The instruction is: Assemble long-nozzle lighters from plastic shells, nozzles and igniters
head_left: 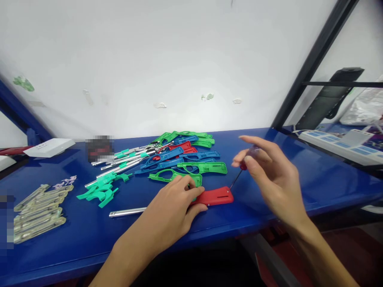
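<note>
My left hand (176, 203) is closed around a red lighter (220, 196) with a long metal tube (127, 212), pressing it down near the table's front edge. The tube sticks out to the left from under my wrist. In my right hand (275, 175) a screwdriver (243, 164) with a red, partly clear handle is held between thumb and fingers. Its thin shaft slants down to the right end of the red handle, the tip at or very near a small screw hole. My left fingers hide the middle of the lighter.
Green, blue and red lighter handle shells (203, 167) lie piled behind my left hand. Left of them are metal tubes (119, 163), teal plastic parts (101, 189) and flat clear-yellowish pieces (42, 213). A white box (49, 147) sits at the back left; a power strip (341, 147) lies right.
</note>
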Available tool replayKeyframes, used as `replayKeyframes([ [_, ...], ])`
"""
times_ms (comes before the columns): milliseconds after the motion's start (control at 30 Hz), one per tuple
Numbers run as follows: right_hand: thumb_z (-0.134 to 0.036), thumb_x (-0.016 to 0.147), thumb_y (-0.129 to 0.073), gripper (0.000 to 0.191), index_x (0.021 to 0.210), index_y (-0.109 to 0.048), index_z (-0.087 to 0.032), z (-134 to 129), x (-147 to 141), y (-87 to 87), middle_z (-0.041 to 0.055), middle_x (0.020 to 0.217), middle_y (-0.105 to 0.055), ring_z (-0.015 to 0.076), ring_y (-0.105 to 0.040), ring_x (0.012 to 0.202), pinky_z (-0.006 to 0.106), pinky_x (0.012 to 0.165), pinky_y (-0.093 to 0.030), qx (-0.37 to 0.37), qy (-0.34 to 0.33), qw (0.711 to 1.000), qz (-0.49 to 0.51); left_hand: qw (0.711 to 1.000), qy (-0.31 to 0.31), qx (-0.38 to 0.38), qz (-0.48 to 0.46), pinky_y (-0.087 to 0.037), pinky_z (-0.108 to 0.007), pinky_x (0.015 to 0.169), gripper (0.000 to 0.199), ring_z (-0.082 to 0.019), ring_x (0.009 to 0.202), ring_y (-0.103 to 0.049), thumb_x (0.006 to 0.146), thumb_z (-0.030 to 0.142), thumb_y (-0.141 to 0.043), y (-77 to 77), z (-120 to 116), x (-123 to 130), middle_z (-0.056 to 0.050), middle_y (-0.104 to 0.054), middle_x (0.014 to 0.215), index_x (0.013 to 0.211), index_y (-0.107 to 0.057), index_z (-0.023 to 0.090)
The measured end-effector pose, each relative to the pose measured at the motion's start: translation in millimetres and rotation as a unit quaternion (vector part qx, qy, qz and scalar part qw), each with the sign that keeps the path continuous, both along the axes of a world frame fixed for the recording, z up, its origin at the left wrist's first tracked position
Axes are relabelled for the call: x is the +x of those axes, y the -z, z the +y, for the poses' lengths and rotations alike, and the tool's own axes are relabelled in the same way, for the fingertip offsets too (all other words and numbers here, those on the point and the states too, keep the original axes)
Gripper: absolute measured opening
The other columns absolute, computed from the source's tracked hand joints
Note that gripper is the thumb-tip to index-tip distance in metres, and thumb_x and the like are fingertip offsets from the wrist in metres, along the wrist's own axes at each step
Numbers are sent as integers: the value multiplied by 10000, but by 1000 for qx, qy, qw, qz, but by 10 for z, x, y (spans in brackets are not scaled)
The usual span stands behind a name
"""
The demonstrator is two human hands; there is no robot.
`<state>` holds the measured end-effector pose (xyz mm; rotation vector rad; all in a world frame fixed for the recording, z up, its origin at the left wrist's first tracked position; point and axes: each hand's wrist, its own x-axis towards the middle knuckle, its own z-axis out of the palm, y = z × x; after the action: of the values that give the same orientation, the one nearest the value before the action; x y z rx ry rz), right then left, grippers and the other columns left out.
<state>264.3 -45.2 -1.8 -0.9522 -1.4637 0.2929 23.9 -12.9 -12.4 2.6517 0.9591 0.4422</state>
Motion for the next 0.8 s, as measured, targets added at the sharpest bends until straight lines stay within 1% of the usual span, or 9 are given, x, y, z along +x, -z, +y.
replayKeyframes([
  [100,-315,1087,-591,323,1407,-633,-334,-7,-6,19,38,1085,-762,215,-728,1035,394,907,-611,-5,-33,999,-6,1000,1,2,0,-574,-484,964,283,-287,1111,-653,1101,339,-584,6,-4,8,-92,-666,1255,1313,-733,224],
  [233,-257,984,-757,192,1163,-757,-328,-27,-25,7,7,1069,-696,170,-677,967,317,861,-590,35,13,999,8,1000,-1,4,-4,-574,-479,965,287,-285,1109,-653,1100,339,-586,10,-1,10,-92,-664,1253,1318,-730,219],
  [333,-243,1043,-673,293,1315,-741,-331,-66,2,-33,7,980,-716,164,-678,888,326,831,-584,11,4,1000,-12,1000,1,1,-6,-573,-478,965,275,-283,1108,-648,1100,331,-584,5,1,5,-90,-661,1252,1300,-735,218],
  [400,-270,1097,-578,319,1385,-701,-328,-83,21,-51,19,1002,-750,183,-706,936,351,853,-588,-2,-11,1000,-24,1000,1,0,-6,-573,-476,962,279,-282,1105,-647,1102,330,-580,4,-4,1,-89,-660,1252,1308,-732,218],
  [467,-289,1103,-566,251,1290,-731,-322,-85,21,-59,24,1063,-751,186,-708,988,347,865,-584,6,-6,1000,-25,1000,2,1,-6,-571,-471,963,294,-281,1108,-647,1104,335,-576,7,-12,-4,-89,-659,1257,1330,-724,219],
  [567,-254,999,-744,69,1047,-766,-299,-68,0,-61,4,1050,-704,159,-669,966,299,847,-561,37,34,999,-14,1000,3,2,-10,-565,-467,970,285,-279,1113,-644,1105,338,-575,14,-21,-14,-84,-655,1257,1323,-722,227],
  [600,-232,969,-780,89,1029,-770,-297,-62,-4,-60,-4,1021,-696,150,-660,934,287,830,-557,40,44,998,-12,1000,2,2,-11,-564,-469,969,271,-279,1110,-643,1104,335,-577,16,-20,-17,-81,-654,1255,1305,-726,231],
  [700,-226,1031,-695,222,1229,-753,-309,-47,6,-47,-1,1017,-746,149,-700,928,288,837,-580,22,31,999,-19,1000,0,0,-9,-566,-471,951,232,-279,1095,-641,1100,333,-584,19,-10,-22,-75,-651,1249,1247,-735,236],
  [800,-247,1096,-576,270,1338,-682,-303,-32,14,-22,26,1129,-787,176,-737,1064,323,927,-602,10,-10,1000,-13,1000,2,2,-11,-566,-466,956,248,-276,1100,-642,1101,333,-582,24,4,-18,-75,-653,1249,1276,-728,235],
])
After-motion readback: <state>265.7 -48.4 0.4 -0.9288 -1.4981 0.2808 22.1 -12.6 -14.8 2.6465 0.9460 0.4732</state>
